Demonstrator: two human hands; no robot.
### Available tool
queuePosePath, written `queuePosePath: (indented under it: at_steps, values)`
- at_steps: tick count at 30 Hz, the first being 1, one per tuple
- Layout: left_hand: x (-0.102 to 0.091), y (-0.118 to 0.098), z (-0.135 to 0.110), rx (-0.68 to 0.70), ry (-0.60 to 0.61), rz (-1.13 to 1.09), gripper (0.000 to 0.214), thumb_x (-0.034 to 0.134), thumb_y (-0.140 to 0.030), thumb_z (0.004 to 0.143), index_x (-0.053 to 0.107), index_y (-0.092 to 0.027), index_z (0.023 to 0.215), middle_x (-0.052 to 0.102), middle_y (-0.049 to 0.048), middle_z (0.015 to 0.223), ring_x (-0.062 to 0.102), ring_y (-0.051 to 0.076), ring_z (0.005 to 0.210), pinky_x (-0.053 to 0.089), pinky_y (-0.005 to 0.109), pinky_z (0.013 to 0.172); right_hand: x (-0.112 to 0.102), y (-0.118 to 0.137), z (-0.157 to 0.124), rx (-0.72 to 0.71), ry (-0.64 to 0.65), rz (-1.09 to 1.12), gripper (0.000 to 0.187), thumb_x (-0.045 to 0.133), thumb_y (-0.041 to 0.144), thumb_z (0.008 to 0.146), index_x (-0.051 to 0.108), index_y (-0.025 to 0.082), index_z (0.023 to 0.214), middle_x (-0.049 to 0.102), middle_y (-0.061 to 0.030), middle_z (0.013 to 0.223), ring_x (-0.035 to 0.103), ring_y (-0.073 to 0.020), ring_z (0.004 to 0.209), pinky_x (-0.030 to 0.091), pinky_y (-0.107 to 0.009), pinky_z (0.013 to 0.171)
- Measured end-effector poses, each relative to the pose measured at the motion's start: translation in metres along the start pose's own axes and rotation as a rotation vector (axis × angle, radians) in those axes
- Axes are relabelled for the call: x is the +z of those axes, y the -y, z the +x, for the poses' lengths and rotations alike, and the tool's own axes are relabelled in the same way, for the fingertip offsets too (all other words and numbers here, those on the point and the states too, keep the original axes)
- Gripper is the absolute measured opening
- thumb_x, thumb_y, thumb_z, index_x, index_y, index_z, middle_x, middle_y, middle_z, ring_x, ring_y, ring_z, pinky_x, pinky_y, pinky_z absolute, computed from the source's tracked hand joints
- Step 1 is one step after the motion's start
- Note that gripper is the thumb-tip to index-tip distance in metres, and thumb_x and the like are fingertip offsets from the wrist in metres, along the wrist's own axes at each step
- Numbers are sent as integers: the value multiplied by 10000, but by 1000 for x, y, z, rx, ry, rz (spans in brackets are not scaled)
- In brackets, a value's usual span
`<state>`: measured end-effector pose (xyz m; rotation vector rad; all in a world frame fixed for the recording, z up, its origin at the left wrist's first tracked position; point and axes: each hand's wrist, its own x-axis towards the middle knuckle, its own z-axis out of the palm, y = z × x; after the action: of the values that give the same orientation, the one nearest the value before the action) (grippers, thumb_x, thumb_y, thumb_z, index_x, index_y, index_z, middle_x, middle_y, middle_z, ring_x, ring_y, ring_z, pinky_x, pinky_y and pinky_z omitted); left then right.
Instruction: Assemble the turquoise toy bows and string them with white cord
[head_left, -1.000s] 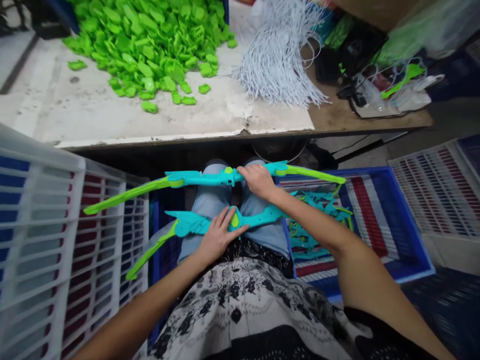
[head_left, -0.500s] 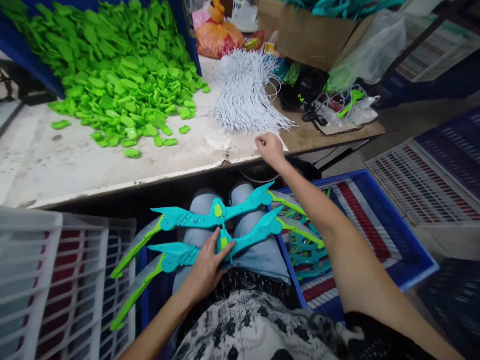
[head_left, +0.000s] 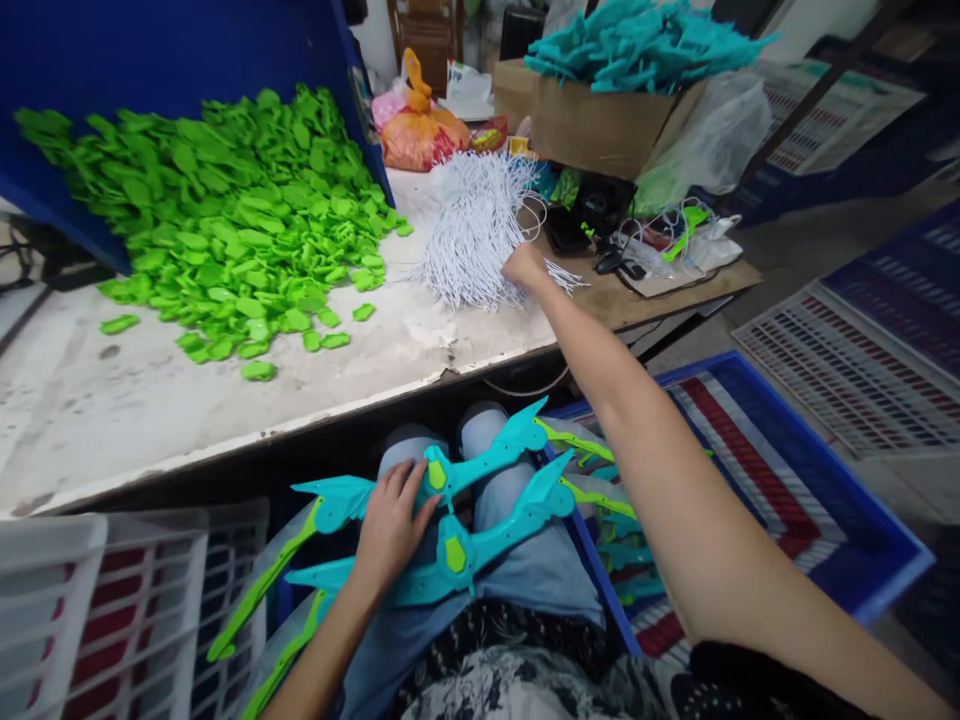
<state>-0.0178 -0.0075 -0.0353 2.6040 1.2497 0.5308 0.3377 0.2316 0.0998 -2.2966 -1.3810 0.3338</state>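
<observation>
Two teal toy bows with green limbs lie across my lap, one behind the other. My left hand [head_left: 391, 515] grips the farther toy bow [head_left: 491, 465], just left of its green centre piece, thumb and fingers over its body. Under my left forearm and nearer to me rests the other toy bow [head_left: 510, 540]. On the table my right hand [head_left: 523, 268] reaches into the near edge of a bundle of white cords [head_left: 469, 235]. Its fingers are curled down among the cords, and their tips are hidden.
A heap of green plastic pieces [head_left: 247, 230] spills from a blue bin on the table's left [head_left: 60, 420]. Behind the cords stand an orange bag [head_left: 424, 135] and a cardboard box [head_left: 592, 125] of teal parts. A blue crate [head_left: 757, 390] holding bows is at my right; a white crate [head_left: 135, 600] is at my left.
My right hand has moved from the table edge forward into the white cords. My left hand has shifted from the nearer bow's centre to the farther bow. The view has tilted up slightly.
</observation>
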Motion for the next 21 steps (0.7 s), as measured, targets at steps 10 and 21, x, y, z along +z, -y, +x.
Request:
queuePosePath:
  at_steps: [10, 21]
  values:
    - [-20, 1, 5, -34, -5, -87, 410, 524, -415, 869, 590, -151, 1174, 555, 176, 1227, 518, 322, 1128, 442, 497, 948, -49, -101, -83, 224, 386, 722, 212, 794, 165, 620, 589, 115, 630, 570, 13, 473, 463, -54, 378, 294, -161, 366]
    - [1, -184, 110, -636, 615, -1545, 414, 728, -387, 702, 630, -109, 994, 701, 91, 862, 641, 139, 703, 511, 266, 671, -40, -155, -251, 344, 300, 1211, 342, 848, 333, 504, 650, 123, 689, 619, 14, 546, 503, -46, 443, 329, -149, 374]
